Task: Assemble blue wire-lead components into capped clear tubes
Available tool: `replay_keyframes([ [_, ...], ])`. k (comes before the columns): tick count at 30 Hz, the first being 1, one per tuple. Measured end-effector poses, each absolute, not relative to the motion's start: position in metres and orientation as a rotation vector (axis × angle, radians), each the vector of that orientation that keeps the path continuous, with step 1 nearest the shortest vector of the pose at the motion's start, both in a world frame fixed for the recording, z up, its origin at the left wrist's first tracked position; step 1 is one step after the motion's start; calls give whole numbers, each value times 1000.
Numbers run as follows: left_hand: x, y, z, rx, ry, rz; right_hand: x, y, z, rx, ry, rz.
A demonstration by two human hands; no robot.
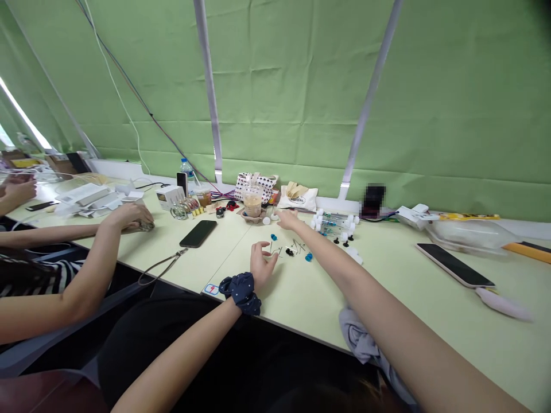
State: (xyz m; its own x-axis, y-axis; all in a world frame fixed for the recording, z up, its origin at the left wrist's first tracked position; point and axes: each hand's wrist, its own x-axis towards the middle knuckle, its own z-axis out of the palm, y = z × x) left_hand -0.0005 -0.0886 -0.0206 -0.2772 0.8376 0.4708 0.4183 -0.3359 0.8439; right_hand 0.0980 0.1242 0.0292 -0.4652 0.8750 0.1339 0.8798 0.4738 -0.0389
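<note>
Standing just above the centre of the frame, a clear cup (pixel 252 205) holds a tan drink on a small base. To its left, a lower cup (pixel 204 198) has brownish contents, beside a blue-capped bottle (pixel 186 168) and a white box (pixel 169 197). A patterned bag (pixel 262 182) and a white pouch (pixel 299 198) sit along the back edge of the table; their contents are hidden.

The right arm stretches up from the lower right corner, and its hand (pixel 287 219) reaches palm down near two white discs (pixel 266 221) at the middle of the frame. Whether its fingertips are spread, pinching or touching a disc cannot be told.

The left hand (pixel 262 267), below centre, has its fingers loosely curled and the thumb apart, with nothing visible between them. Just right of it lie thin metal rods (pixel 298 245), a black piece (pixel 290 252) and a blue piece (pixel 309 257). Further right, beyond the right forearm, stands a cluster of white-wheeled assemblies (pixel 331 221).
</note>
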Motion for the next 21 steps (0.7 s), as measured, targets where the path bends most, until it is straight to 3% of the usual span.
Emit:
replay_keyframes([
  [7, -2, -86, -25, 1528, 1625, 1687, 44, 115, 17, -1543, -2574, 48],
  [21, -3, -85, -26, 1538, 1679, 1659, 41, 116, 16, -1659, -2444, 104],
])
